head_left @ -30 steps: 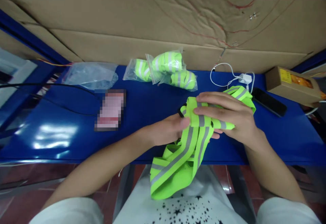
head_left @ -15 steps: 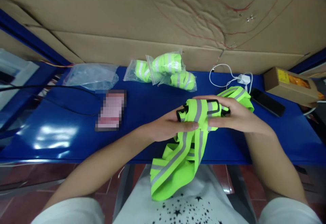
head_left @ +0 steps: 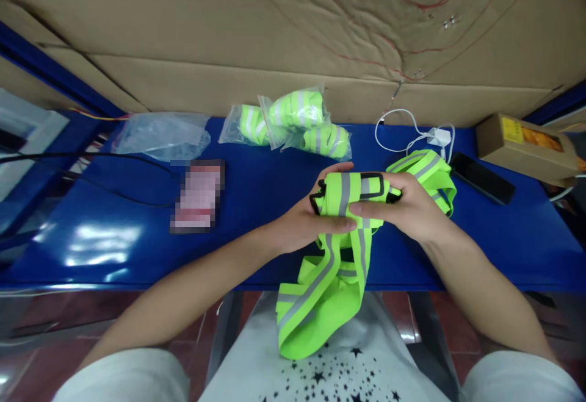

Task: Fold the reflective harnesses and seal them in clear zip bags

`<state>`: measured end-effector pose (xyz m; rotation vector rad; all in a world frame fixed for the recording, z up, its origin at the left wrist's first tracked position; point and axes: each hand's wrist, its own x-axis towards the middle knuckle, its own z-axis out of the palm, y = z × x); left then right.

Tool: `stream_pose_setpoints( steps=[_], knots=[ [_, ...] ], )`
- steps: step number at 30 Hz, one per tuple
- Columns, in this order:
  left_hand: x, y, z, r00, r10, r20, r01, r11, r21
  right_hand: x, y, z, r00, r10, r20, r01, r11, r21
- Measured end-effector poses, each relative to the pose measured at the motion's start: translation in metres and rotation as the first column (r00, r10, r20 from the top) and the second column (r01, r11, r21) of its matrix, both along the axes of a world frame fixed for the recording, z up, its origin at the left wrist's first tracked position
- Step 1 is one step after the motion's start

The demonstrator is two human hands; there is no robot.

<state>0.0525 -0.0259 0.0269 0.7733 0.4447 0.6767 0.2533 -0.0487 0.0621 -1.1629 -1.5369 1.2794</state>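
A neon-yellow reflective strap (head_left: 344,194) with grey stripes and black buckles is partly folded into a bundle over the blue table. My left hand (head_left: 304,222) grips the bundle's left side, its thumb across the front. On the right side my right hand (head_left: 403,207) holds it too, thumb pressed on the front near the middle. Loose loops of the strap hang below the hands, over the table's front edge and in front of the white shirt. Another length of neon strap (head_left: 428,173) lies on the table behind my right hand.
Several bagged neon rolls (head_left: 297,112) lie at the back of the blue table (head_left: 256,201). An empty plastic bag (head_left: 162,136) and a pixelated phone-like object (head_left: 198,197) are left; a white charger cable (head_left: 438,137), black phone (head_left: 483,179) and cardboard box (head_left: 517,152) are right.
Both hands and the folded bundle have shifted slightly left. My right thumb has moved left across the bundle's front, close to my left thumb.
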Motion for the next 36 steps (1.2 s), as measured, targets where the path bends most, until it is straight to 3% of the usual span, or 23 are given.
stream_pose_setpoints(
  steps=[3, 7, 9, 13, 16, 20, 23, 26, 28, 30, 33, 36],
  knots=[
    [-0.002, 0.000, -0.001, 0.988, -0.157, -0.006, 0.157, 0.986, 0.055, 0.005, 0.004, -0.001, 0.977, -0.061, -0.204, 0.029, 0.987, -0.157],
    [-0.008, 0.005, 0.004, 0.921, -0.386, 0.049, 0.381, 0.921, 0.085, 0.006, 0.004, 0.006, 0.915, 0.026, -0.404, -0.147, 0.951, -0.271],
    [-0.009, 0.007, 0.006, 0.917, -0.399, 0.022, 0.394, 0.912, 0.111, 0.005, 0.003, 0.008, 0.905, 0.042, -0.424, -0.171, 0.947, -0.273],
    [-0.007, 0.005, 0.005, 0.940, -0.342, 0.005, 0.339, 0.935, 0.103, 0.004, 0.004, 0.005, 0.925, -0.010, -0.379, -0.094, 0.963, -0.254],
    [-0.001, 0.000, 0.003, 0.940, -0.336, 0.056, 0.338, 0.941, -0.026, 0.004, 0.005, 0.002, 0.951, -0.031, -0.308, -0.014, 0.989, -0.144],
    [0.006, -0.007, 0.003, 0.950, -0.308, 0.049, 0.311, 0.946, -0.086, 0.004, 0.000, 0.001, 0.990, -0.114, -0.086, 0.127, 0.977, 0.170],
    [0.007, -0.009, 0.005, 0.935, -0.339, 0.099, 0.346, 0.937, -0.056, 0.006, -0.008, 0.006, 0.982, -0.123, 0.140, 0.042, 0.879, 0.475],
    [0.003, -0.008, 0.006, 0.877, -0.450, 0.168, 0.455, 0.890, 0.005, 0.011, -0.012, 0.013, 0.962, -0.105, 0.253, -0.107, 0.708, 0.699],
    [0.000, -0.008, 0.007, 0.857, -0.483, 0.180, 0.481, 0.875, 0.055, 0.014, -0.010, 0.015, 0.938, -0.097, 0.332, -0.206, 0.615, 0.761],
    [-0.002, -0.007, 0.006, 0.877, -0.450, 0.170, 0.440, 0.893, 0.095, 0.016, -0.006, 0.014, 0.892, -0.107, 0.440, -0.311, 0.561, 0.767],
    [-0.003, -0.005, 0.003, 0.917, -0.374, 0.141, 0.365, 0.927, 0.088, 0.015, 0.000, 0.011, 0.833, -0.121, 0.540, -0.396, 0.551, 0.734],
    [-0.004, -0.003, 0.002, 0.921, -0.370, 0.121, 0.371, 0.929, 0.023, 0.015, 0.001, 0.010, 0.837, -0.103, 0.537, -0.392, 0.572, 0.721]
  ],
)
